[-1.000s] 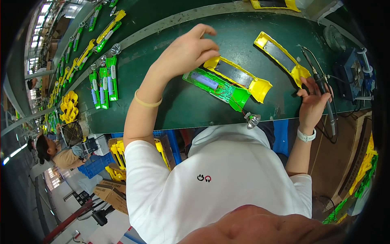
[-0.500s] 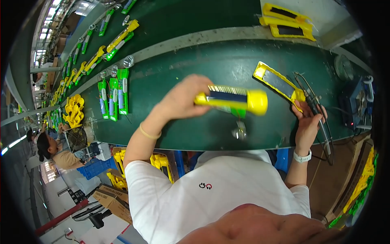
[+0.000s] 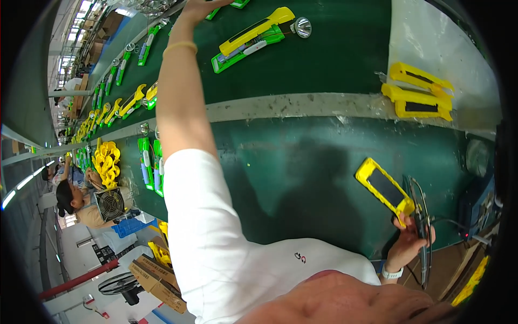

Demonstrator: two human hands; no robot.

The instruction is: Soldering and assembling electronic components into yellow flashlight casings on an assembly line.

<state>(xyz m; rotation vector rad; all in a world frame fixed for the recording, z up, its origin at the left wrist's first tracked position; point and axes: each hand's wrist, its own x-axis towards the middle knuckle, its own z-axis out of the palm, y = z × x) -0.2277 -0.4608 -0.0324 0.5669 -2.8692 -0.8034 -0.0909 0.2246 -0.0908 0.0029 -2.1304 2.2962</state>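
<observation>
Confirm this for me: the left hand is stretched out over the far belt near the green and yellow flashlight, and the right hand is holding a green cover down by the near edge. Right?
Not quite. In the head view the cover in the right hand is yellow, not green. The rest holds: the left hand is stretched over the far belt near the green and yellow flashlight.

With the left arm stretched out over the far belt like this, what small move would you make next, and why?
Probably draw the left hand back to the near belt. It is open, flat and empty at the top edge, beside the yellow-and-green flashlight assembly lying on the far belt, while the right hand grips a yellow cover and a slim tool.
</observation>
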